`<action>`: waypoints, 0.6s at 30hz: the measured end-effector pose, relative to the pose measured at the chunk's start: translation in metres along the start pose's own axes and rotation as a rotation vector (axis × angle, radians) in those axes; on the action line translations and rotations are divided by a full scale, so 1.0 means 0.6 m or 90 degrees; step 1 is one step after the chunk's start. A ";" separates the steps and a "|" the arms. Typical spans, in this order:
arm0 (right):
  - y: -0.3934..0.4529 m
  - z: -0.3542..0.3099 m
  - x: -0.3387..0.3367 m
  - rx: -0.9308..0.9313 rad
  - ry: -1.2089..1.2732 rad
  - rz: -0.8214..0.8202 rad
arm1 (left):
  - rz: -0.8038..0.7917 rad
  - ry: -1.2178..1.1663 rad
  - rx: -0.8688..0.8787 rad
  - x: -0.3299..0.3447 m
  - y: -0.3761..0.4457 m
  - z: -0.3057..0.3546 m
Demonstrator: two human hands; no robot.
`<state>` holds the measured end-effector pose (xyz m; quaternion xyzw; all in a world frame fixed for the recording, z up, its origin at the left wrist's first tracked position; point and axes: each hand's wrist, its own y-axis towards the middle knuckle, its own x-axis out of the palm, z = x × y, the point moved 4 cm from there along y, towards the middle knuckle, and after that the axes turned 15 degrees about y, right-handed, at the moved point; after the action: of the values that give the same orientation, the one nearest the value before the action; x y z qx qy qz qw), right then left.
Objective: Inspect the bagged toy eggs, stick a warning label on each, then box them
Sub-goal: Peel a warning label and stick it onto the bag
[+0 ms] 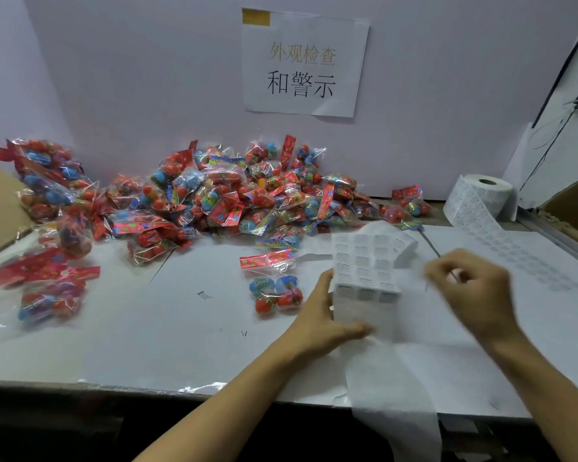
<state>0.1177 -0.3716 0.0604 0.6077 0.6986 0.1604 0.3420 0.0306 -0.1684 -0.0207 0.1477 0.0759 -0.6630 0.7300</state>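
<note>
Label strip (364, 281) stands at lower right of the frame, gripped at its edge by the left hand (324, 315); the right hand (471, 288) is curled, perhaps pinching one peeled label, blurred. Single egg bag (274, 285) lies just left. It looks light, crinkly, slippery; better to hold its red header.

- Bagged toy eggs (276, 293): clear wrap, red and blue eggs, red header card with coloured star-like prints.
- Label strip (364, 278): white, grey print blocks in rows.
- Label roll (484, 195): white.
- Wall sign (302, 63): white, tan and black characters, yellow tape.
- Table (181, 328): white.
</note>
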 end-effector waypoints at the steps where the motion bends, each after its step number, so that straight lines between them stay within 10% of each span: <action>1: 0.008 -0.005 -0.023 -0.009 0.010 0.127 | -0.031 0.013 0.004 0.003 -0.001 0.003; 3: 0.015 -0.028 -0.034 -0.104 -0.043 0.192 | -0.052 0.065 -0.005 0.010 -0.005 0.018; 8: 0.001 -0.070 0.065 -0.268 -0.139 -0.029 | 0.216 0.260 0.010 -0.018 -0.005 0.031; 13: 0.002 -0.078 0.135 -0.232 -0.093 -0.111 | 0.177 0.626 0.153 -0.040 -0.011 0.044; 18: 0.008 -0.089 0.173 -0.248 -0.113 -0.123 | 0.238 -0.033 -0.033 -0.112 0.000 0.047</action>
<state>0.0825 -0.2606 0.0725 0.4724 0.6763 0.2045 0.5269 0.0206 -0.1139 0.0262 0.1233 0.0451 -0.5169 0.8459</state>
